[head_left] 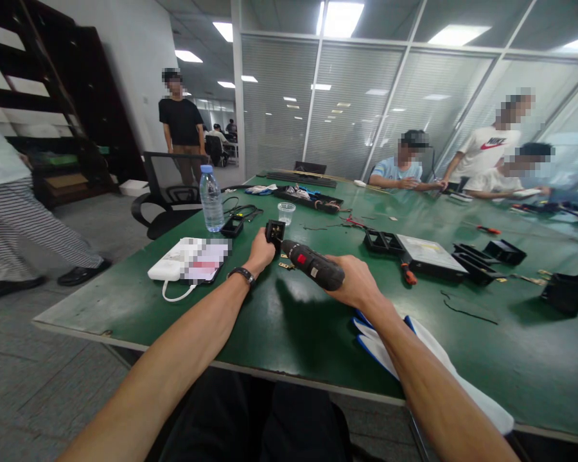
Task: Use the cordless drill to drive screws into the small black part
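My left hand (261,253) is closed around a small black box-shaped housing (275,233) with brass-coloured metal parts inside it. In my right hand (356,280) is a black power screwdriver (313,264) with a red mark on its body. Its front end points left at the housing; whether the tip touches it I cannot tell. Small brass-coloured metal pieces (285,264) lie on the green table (250,340) just below the housing. Behind the housing stands a clear plastic cup (286,212).
Left of my hands are a water bottle (212,200) and a white power bank (171,259) cabled to a phone. A metal-topped box (431,255), black housings (505,251) and white gloves (443,353) lie right. A tray of wires (313,198) sits behind. Several people are around the table.
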`<state>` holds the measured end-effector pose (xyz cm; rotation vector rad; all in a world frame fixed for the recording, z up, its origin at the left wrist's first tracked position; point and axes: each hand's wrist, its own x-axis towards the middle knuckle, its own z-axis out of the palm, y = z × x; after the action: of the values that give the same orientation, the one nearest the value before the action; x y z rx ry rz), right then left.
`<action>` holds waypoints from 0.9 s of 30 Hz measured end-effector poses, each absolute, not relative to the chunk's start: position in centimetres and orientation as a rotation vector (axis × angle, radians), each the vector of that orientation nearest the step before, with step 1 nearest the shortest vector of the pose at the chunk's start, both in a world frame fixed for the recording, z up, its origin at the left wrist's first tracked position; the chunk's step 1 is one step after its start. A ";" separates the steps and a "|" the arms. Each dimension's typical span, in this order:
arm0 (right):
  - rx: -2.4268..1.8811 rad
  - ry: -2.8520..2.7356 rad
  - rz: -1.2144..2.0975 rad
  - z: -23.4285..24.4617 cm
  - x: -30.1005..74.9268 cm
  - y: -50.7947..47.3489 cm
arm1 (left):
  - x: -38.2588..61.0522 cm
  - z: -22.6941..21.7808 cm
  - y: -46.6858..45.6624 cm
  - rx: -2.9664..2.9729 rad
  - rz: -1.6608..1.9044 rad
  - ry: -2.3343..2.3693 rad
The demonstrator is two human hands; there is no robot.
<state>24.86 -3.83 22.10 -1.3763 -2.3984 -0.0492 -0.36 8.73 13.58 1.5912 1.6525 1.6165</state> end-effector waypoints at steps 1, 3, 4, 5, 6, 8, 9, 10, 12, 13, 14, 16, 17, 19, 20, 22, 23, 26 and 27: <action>-1.370 -2.398 -0.051 22.1 24.9 -3.8 | -0.4 13.6 8.8 1.593 1.617 1.652; -1.364 -2.395 -0.058 22.0 24.9 -3.8 | -0.4 13.5 8.8 1.590 1.617 1.651; -1.365 -2.393 -0.060 22.0 24.9 -3.8 | -0.4 13.5 8.7 1.587 1.615 1.649; -1.369 -2.391 -0.058 21.9 24.9 -3.8 | -0.3 13.6 8.7 1.581 1.613 1.650; -1.375 -2.389 -0.053 21.9 24.9 -3.8 | -0.3 13.6 8.7 1.573 1.612 1.652; -1.386 -2.386 -0.042 21.8 24.9 -3.7 | -0.3 13.7 8.6 1.555 1.612 1.656; -1.388 -2.386 -0.039 21.8 24.9 -3.7 | -0.3 13.7 8.6 1.550 1.610 1.658; -1.388 -2.386 -0.039 21.8 24.9 -3.7 | -0.3 13.7 8.6 1.548 1.607 1.660; -1.389 -2.390 -0.048 21.9 24.8 -3.7 | -0.3 13.7 8.6 1.560 1.605 1.658; -1.388 -2.394 -0.052 22.0 24.8 -3.8 | -0.3 13.7 8.6 1.569 1.606 1.657; -1.387 -2.399 -0.054 22.1 24.8 -3.8 | -0.3 13.7 8.6 1.576 1.609 1.656; -1.381 -2.406 -0.054 22.2 24.8 -3.9 | -0.3 13.6 8.6 1.582 1.616 1.648; -1.379 -2.407 -0.053 22.2 24.7 -3.9 | -0.3 13.6 8.6 1.581 1.617 1.644; -1.385 -2.406 -0.049 22.2 24.7 -3.9 | -0.3 13.6 8.6 1.580 1.619 1.633; -1.394 -2.404 -0.048 22.2 24.7 -3.9 | -0.3 13.7 8.6 1.579 1.620 1.630; -1.414 -2.404 -0.044 22.2 24.7 -3.9 | -0.3 13.7 8.5 1.572 1.622 1.629; -1.422 -2.405 -0.043 22.2 24.7 -3.9 | -0.3 13.7 8.5 1.567 1.625 1.632; -1.414 -2.410 -0.047 22.2 24.8 -3.9 | -0.3 13.7 8.5 1.569 1.627 1.645; -1.405 -2.411 -0.051 22.1 24.8 -3.9 | -0.3 13.7 8.6 1.572 1.623 1.649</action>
<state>24.79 -3.85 22.15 -1.4055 -2.4112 -0.0506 -0.29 8.57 13.70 1.5718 1.6486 1.6229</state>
